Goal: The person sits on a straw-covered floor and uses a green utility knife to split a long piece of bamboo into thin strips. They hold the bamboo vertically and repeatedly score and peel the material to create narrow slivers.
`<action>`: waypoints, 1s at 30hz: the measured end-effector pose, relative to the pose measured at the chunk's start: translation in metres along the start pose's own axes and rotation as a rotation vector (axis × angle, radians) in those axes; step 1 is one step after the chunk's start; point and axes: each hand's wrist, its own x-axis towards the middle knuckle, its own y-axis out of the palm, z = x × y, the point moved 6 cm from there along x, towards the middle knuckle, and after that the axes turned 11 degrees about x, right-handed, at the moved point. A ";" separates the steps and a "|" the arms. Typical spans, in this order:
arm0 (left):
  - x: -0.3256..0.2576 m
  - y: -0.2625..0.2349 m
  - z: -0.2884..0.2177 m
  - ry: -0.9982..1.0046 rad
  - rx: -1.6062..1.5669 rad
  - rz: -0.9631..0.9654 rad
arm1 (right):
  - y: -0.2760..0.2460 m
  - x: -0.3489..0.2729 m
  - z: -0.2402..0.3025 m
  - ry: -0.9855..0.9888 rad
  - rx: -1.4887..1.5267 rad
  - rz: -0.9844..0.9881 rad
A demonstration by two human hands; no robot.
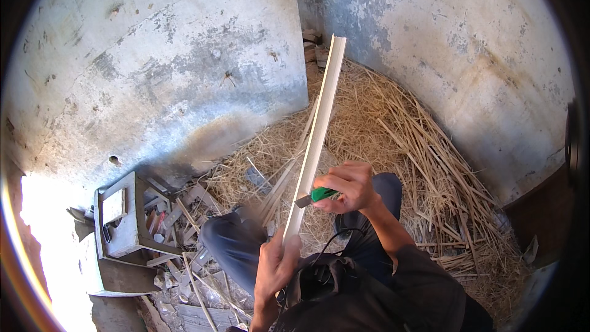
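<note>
A long, pale, trough-shaped strip that looks like split bamboo point(322, 104) rises diagonally from my lap toward the far wall. My left hand point(276, 264) is wrapped round its near end, a little blurred. Held in my right hand point(349, 189) is a green-handled knife point(324, 193) with a short grey blade. That blade lies across the strip's lower part, a short way above my left hand; it appears to touch the strip. Both my knees are bent, one on each side of the strip.
Straw and thin pale sticks point(424, 166) cover the floor ahead and right. At the left stands a worn box-like wooden cabinet point(123, 227) beside scattered wood scraps point(200, 200). Peeling plaster walls point(184, 67) enclose the corner. Bright light enters at far left.
</note>
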 end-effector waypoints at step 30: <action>-0.032 0.000 0.050 -0.192 -0.345 0.180 | -0.009 -0.005 -0.027 0.000 -0.053 -0.038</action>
